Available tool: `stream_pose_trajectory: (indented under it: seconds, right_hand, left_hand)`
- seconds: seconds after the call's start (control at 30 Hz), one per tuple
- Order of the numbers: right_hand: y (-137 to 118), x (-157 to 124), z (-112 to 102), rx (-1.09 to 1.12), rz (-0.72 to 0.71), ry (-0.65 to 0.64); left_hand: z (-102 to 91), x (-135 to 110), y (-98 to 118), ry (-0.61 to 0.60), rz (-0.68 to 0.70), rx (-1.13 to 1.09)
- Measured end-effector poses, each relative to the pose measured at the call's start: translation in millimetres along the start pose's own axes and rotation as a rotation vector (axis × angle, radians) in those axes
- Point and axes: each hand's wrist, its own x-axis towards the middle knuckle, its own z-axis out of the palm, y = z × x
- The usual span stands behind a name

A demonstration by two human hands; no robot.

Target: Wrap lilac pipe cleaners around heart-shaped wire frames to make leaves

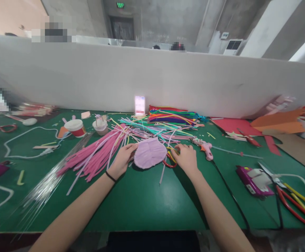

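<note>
A lilac, fuzzy petal-shaped piece [150, 153], apparently made of pipe cleaners laid side by side, is pinched at its left edge by my left hand [123, 159]. To its right, my right hand [186, 156] has its fingers curled on the handles of scissors [171, 161] with red and yellow loops. The scissor blades are hidden. A loose lilac pipe cleaner [162, 175] sticks out below the scissors. Left of my left hand lies a bundle of pink pipe cleaners [94, 154]. More lilac and teal pipe cleaners [152, 129] are strewn behind the petal piece.
A lit phone [140, 105] leans on the partition [89, 77]. A pink glue gun [207, 149] with a black cord lies at right, before larger scissors [296, 199] and a purple power strip [254, 182]. At left are a paper cup [75, 128] and thin clear rods [49, 185].
</note>
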Motion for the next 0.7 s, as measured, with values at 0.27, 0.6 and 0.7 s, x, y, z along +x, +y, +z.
stream_pose_trajectory:
  seconds: [0.27,0.6,0.7]
  right_hand:
    - [-9,-12,-4,-0.16,-0.063,-0.054]
    - [-10,-11,3,-0.247,-0.139,-0.025]
    - [-5,-5,0,-0.039,-0.054,0.127]
  left_hand:
    - [-6.0,13,-7,0.158,0.151,-0.098]
    - [-6.7,14,-8,0.132,0.132,-0.097]
    - [-4.7,13,-6,0.102,0.135,-0.121]
